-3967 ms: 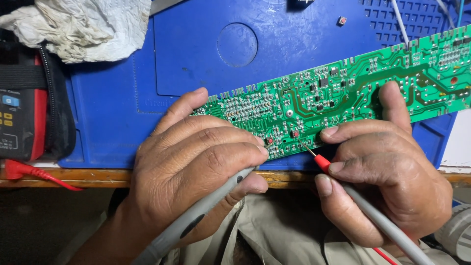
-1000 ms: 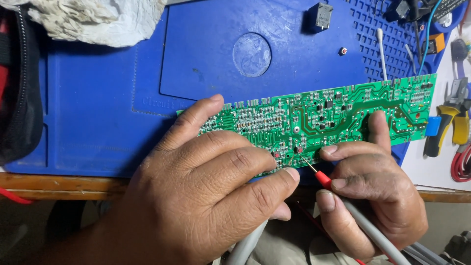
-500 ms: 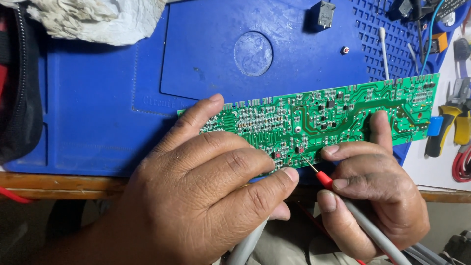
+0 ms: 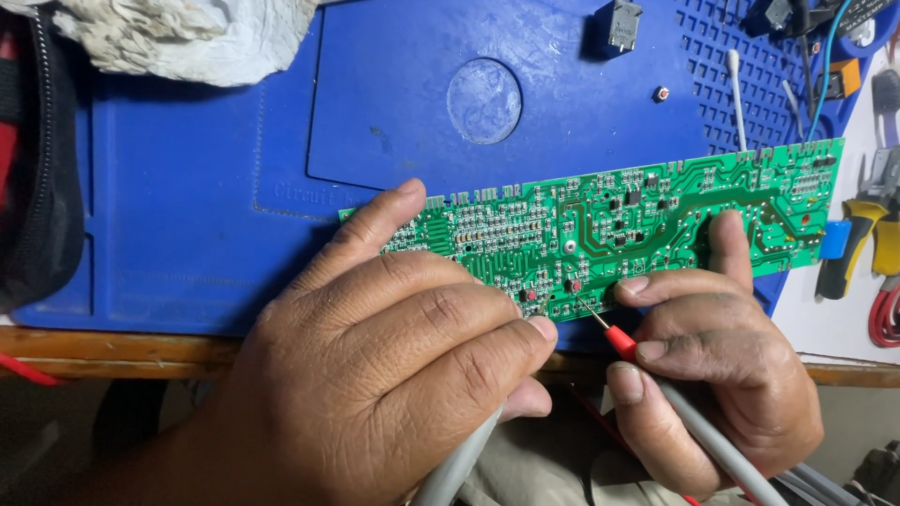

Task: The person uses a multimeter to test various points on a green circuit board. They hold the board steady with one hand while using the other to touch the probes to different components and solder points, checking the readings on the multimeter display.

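Two hands, left hand [image 4: 394,375] and right hand [image 4: 722,365], one circuit board [image 4: 637,215] (two probes).

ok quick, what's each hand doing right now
Left hand: closed on a grey probe, resting on the green circuit board.
Right hand: closed on the red-tipped probe, tip on the board.

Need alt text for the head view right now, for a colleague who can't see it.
Two bare hands press meter probes to a long green circuit board on a blue work mat: the right hand holds a red-tipped probe, the left hand a grey-handled probe. Pliers lie at the right edge.
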